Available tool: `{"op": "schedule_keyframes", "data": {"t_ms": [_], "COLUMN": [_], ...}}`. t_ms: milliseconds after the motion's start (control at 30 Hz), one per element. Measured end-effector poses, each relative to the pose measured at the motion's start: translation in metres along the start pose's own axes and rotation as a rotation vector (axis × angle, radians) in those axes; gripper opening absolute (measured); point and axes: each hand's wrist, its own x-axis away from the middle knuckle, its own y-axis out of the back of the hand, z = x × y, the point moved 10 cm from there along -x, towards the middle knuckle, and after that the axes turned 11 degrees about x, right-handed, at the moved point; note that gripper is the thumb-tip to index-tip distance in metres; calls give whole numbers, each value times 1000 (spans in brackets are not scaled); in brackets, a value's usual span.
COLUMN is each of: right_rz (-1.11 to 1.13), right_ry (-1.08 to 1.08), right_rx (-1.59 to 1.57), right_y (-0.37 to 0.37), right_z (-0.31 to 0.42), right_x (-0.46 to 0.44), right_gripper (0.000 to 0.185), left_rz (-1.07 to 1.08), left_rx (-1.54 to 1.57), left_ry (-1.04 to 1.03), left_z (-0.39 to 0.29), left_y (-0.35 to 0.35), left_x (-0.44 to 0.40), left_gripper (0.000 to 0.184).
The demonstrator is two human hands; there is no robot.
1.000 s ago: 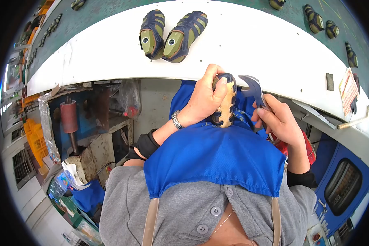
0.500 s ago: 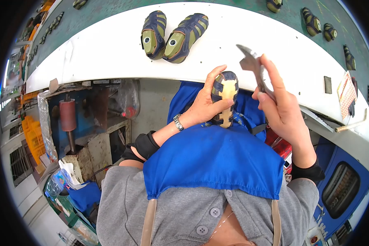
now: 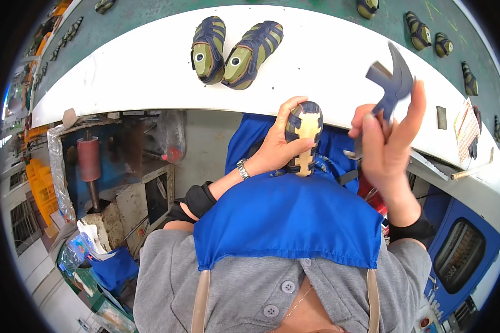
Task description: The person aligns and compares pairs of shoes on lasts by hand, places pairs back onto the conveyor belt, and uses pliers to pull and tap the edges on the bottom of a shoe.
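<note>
My left hand (image 3: 280, 143) is closed around a small shoe (image 3: 308, 129), held bottom up over my blue apron. Its underside shows a pale tan insole with dark blue straps folded over the edges. My thumb lies across the pale sole and my fingers go round the far side. To the right, my right hand (image 3: 387, 137) grips a claw hammer (image 3: 391, 83), raised above the table's near edge and apart from the shoe. The hammer's head points up and away from me. Below my fingers, a curved metal end shows; its link to the hammer is hidden.
Two green and navy sandals (image 3: 208, 51) stand on the white table (image 3: 133, 72). Beyond it, more sandals (image 3: 418, 30) sit on a green surface (image 3: 339, 12). A dark block (image 3: 441, 117) and a stick (image 3: 472, 167) lie at right. A red roller (image 3: 89, 159) stands at left.
My right hand and the hammer have moved right, and the hammer's head has turned and risen away from the shoe. My left hand keeps its hold, nearly still.
</note>
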Motion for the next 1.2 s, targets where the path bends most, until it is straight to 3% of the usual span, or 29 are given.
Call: {"op": "schedule_keyframes", "data": {"t_ms": [100,167,233,267,333,400,500,533,633,700,767,800,933,1033,1100,1133,1200], "right_rz": [335,337,402,278,-229,40,447,268,211,11,376,315,394,-15,40,359,384], "right_ry": [-102,-83,-325,-394,-125,-25,-227,144,-239,17,90,-39,-26,-14,-44,93,117], "right_rx": [312,295,236,93,-151,185,308,458,152,143,534,331,399,94,122,531,524], "right_y": [-44,-37,-14,0,21,-14,-48,-29,-4,-7,-49,-55,-25,3,-18,-53,-52], "right_z": [-27,-32,-26,-25,-9,-22,-46,-10,-17,-1,-6,-14,-4,11,-7,-10,-12], "right_x": [20,21,13,12,13,24,35,10,7,11,17,19,-2,-5,11,15,11], "right_gripper": [75,73,73,67,68,78,73,70,71,68,69,73,76,71,71,73,76], "left_rz": [4,20,10,5,-4,-6,7,5,-11,-22,-32,-34,-30,-26,-62,-90,-88], "left_rx": [42,66,54,48,58,87,-85,-62,5,9,11,9,-27,18,83,125,94], "left_ry": [-1,11,-9,-40,-45,-15,-96,-84,-34,-47,-55,-50,-4,-23,11,42,66], "left_z": [0,6,5,1,2,2,3,2,-3,-1,2,4,1,-3,2,7,8], "left_y": [0,1,0,0,-1,0,5,5,-1,1,4,5,0,-4,-1,1,2], "left_x": [-1,-1,3,-2,-1,-1,-1,-3,0,-1,-1,1,1,0,1,2,3], "left_gripper": [79,79,77,77,76,75,75,76,77,77,77,77,77,77,77,77,76]}}
